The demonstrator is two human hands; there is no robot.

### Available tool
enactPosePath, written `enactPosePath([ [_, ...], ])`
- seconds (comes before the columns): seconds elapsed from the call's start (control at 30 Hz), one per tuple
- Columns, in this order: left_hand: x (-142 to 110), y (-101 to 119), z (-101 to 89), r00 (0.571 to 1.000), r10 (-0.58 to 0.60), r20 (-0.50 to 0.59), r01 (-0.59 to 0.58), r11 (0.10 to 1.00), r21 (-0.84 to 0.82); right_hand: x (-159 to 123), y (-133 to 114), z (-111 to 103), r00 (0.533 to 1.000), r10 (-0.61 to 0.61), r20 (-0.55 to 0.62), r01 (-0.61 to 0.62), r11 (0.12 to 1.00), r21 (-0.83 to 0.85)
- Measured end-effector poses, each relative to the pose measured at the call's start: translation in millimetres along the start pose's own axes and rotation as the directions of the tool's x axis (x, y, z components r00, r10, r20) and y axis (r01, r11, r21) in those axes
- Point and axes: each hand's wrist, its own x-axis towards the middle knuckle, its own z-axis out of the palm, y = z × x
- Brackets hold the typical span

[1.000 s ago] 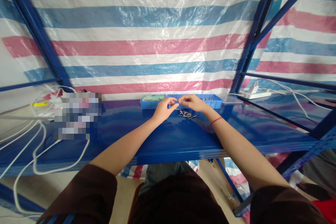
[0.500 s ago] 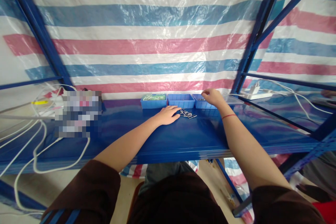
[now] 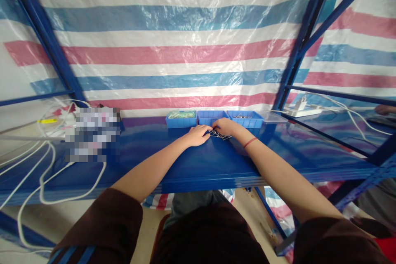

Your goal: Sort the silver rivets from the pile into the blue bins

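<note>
A small pile of slim silver metal pieces [image 3: 220, 135], like screws or rivets, lies on the blue shelf in front of the bins. My left hand [image 3: 198, 135] rests on the surface at the pile's left side, fingers stretched out and thumb apart. Over the pile's back edge is my right hand [image 3: 225, 126], its fingers bent down and drawn together among the pieces. Whatever its fingertips pinch is too small to make out. Behind the hands stands the middle blue bin [image 3: 212, 116], partly covered by my right hand. The right blue bin [image 3: 246, 120] holds similar silver pieces.
A left blue bin [image 3: 181, 120] holds light green items. A clear flat lid or tray [image 3: 274, 117] lies to the right, near a white power strip [image 3: 301, 109]. White cables [image 3: 52, 165] and a blurred-out object [image 3: 93, 134] are at left. Blue posts frame both sides.
My right hand has moved left and down from the right bin to the pile, uncovering that bin's contents. My left hand has barely shifted.
</note>
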Motion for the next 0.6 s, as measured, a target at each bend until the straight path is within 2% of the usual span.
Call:
enactPosePath([
  [0.17,4.3,-7.8,6.5,0.989,0.007,-0.147,-0.024,0.993,-0.113,0.7,-2.2,2.1,0.996,-0.032,-0.087,0.039,0.996,0.081],
  [0.33,4.1,-8.2,3.3,0.974,-0.036,-0.222,-0.006,0.983,-0.186,-2.7,-2.9,-0.6,0.967,-0.022,-0.253,0.106,0.940,0.323],
  [0.4,2.9,-7.0,0.5,0.969,-0.027,-0.246,-0.014,0.987,-0.162,-2.3,-4.2,-1.0,0.951,0.009,-0.310,0.141,0.878,0.457],
  [0.5,2.7,-6.6,-1.7,0.951,-0.012,-0.309,-0.029,0.992,-0.126,-0.3,-8.8,-1.1,0.933,0.048,-0.355,0.215,0.717,0.663],
  [0.6,4.9,-9.2,-0.6,0.933,-0.021,-0.358,-0.042,0.985,-0.167,0.5,-13.2,-2.0,0.922,0.114,-0.369,0.242,0.575,0.781],
])
